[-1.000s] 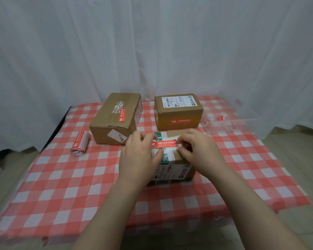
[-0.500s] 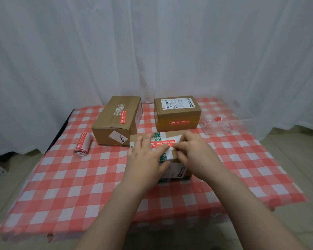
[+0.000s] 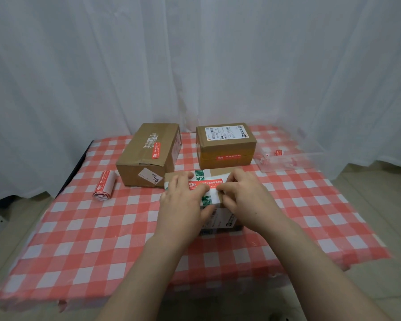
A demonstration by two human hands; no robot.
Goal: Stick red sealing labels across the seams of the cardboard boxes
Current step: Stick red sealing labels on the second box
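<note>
A small cardboard box [image 3: 220, 171] with green-and-white tape sits at the table's middle. A red sealing label [image 3: 209, 183] lies flat across its top seam. My left hand [image 3: 183, 201] rests over the box's left side, thumb pressing the label's lower edge. My right hand [image 3: 244, 198] covers the right side, its forefinger pressing the label's right end. The fingertips of both hands nearly meet. Behind stand a left box [image 3: 146, 156] and a right box [image 3: 225, 144], each bearing a red label.
A roll of red labels [image 3: 104, 186] lies at the left on the red-checked tablecloth [image 3: 83, 232]. A clear plastic tray [image 3: 287, 158] with red scraps sits at the back right. White curtain hangs behind; the table's edges drop to the floor on both sides.
My right fingers have slid left along the label toward my left thumb, and the label now lies flat. The view shifted slightly; the boxes stayed put.
</note>
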